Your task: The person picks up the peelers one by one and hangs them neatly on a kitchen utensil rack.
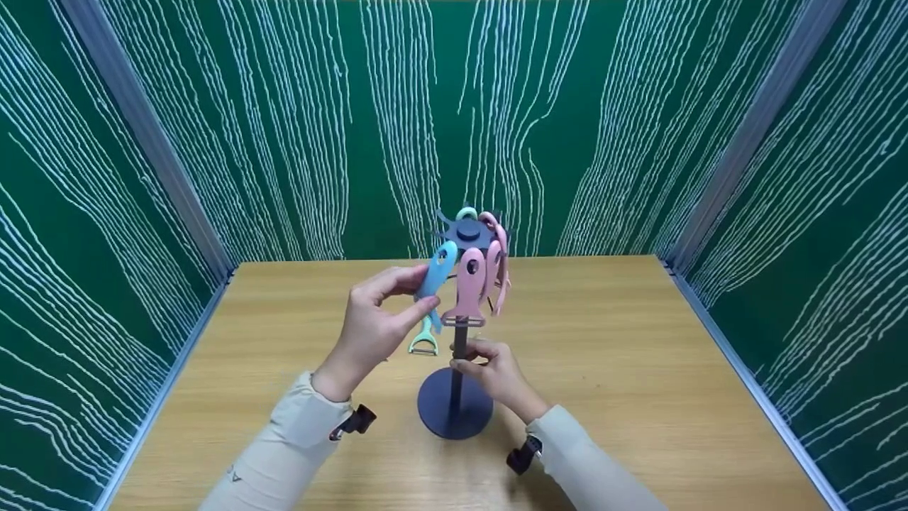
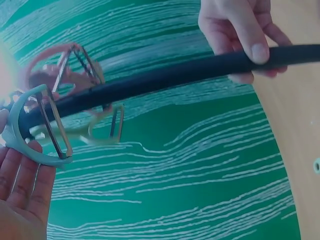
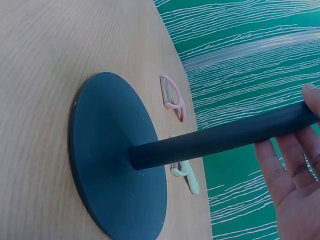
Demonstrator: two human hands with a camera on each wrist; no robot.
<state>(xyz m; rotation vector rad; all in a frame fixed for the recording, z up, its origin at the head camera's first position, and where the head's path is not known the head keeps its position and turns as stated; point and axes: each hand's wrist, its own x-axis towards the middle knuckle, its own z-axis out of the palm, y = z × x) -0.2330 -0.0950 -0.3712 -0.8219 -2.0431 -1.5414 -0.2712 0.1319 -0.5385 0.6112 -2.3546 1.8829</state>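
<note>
A dark stand [image 1: 456, 404] has a round base, an upright pole and a ring of hooks [image 1: 469, 231] on top. My left hand [image 1: 376, 319] pinches a blue peeler [image 1: 438, 273] between thumb and fingers, its holed handle end up at the hooks. Its blade faces down; the left wrist view shows the loop of this peeler [image 2: 20, 135]. Around the pole [image 3: 220, 141], the fingers of my right hand [image 1: 500, 372] grip below the hanging peelers. Pink peelers [image 1: 469, 284] hang on the front and right hooks, and a pale green peeler [image 2: 100, 131] hangs behind the pole.
On the wooden table [image 1: 589, 355] behind the base lie a light green peeler [image 3: 185, 172] and a pink peeler [image 3: 172, 97]. Green walls [image 1: 397, 128] with white wavy lines enclose the back and both sides, with metal posts at the corners.
</note>
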